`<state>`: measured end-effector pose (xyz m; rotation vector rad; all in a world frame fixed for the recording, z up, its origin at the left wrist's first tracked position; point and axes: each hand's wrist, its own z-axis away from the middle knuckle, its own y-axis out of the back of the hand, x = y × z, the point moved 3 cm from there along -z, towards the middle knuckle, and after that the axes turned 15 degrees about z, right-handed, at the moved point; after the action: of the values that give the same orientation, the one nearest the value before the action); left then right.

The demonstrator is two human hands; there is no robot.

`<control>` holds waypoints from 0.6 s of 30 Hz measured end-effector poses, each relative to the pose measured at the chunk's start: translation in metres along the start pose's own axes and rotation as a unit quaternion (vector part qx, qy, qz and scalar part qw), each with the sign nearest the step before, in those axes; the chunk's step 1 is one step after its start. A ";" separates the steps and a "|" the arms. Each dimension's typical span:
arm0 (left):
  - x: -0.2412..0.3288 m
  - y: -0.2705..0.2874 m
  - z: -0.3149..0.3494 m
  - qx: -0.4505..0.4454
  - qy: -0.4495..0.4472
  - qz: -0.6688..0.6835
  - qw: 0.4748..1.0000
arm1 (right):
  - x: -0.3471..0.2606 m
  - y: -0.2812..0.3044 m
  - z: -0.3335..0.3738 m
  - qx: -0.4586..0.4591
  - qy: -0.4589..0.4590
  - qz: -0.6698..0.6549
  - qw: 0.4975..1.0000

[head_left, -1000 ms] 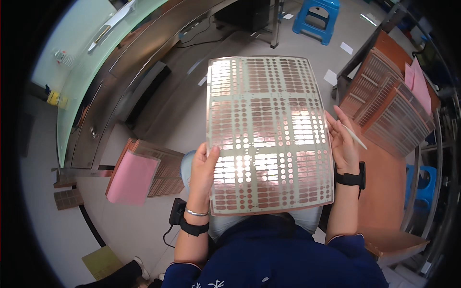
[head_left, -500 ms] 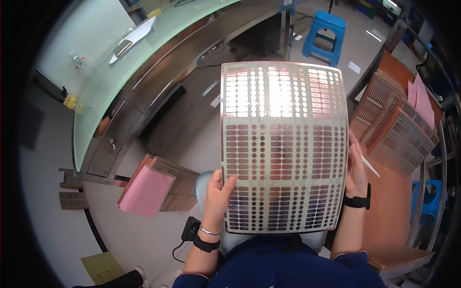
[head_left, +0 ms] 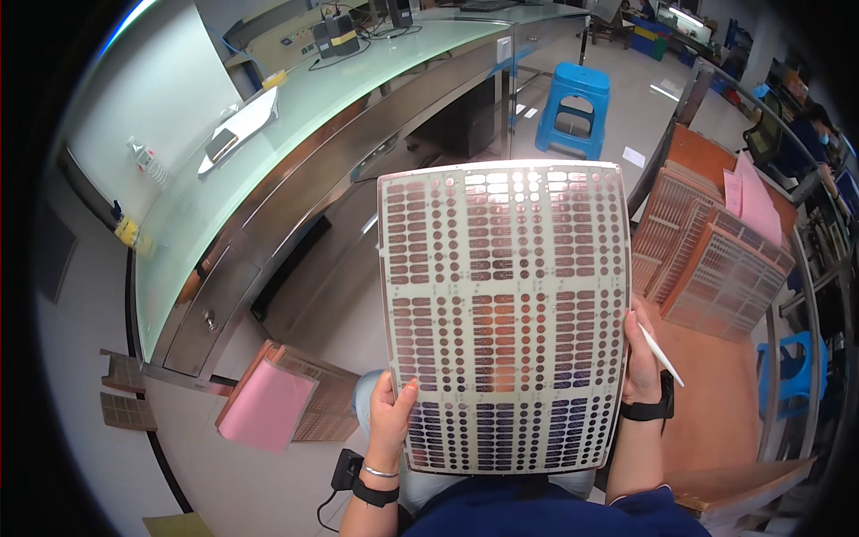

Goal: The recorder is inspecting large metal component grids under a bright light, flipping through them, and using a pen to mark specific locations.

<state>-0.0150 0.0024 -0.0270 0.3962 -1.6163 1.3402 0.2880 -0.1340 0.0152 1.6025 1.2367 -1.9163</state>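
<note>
A large copper-patterned circuit board panel [head_left: 501, 345] is held up over my lap, its rows of dark ovals and dots facing me. Light glares off its upper edge. My left hand [head_left: 390, 413] grips the lower left edge, thumb on the front face and the other fingers partly hidden. On the right edge, my right hand [head_left: 641, 362] is closed around the panel from the side. A white pen-like stick [head_left: 662, 355] with a pointed end juts from that same hand, slanting down to the right.
To the right, copper panels [head_left: 729, 277] and pink sheets [head_left: 756, 197] lean on a brown-topped cart [head_left: 711, 394]. More panels with a pink sheet [head_left: 268, 404] stand at lower left. A glass-topped desk [head_left: 295, 134] curves along the left; a blue stool [head_left: 574, 107] stands beyond.
The panel and both hands sit slightly lower and further left in view, and the glare has shrunk toward the top edge. My head view has shifted, showing more of the far room.
</note>
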 end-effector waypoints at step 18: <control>0.031 -0.016 -0.034 -0.054 0.020 0.161 0.985 | -0.014 -0.022 -0.019 -0.034 0.022 0.099 0.994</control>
<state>-0.0023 0.0367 0.0053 0.0402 -1.7623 1.4781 0.2876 -0.1099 0.0373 1.6728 1.1013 -1.7080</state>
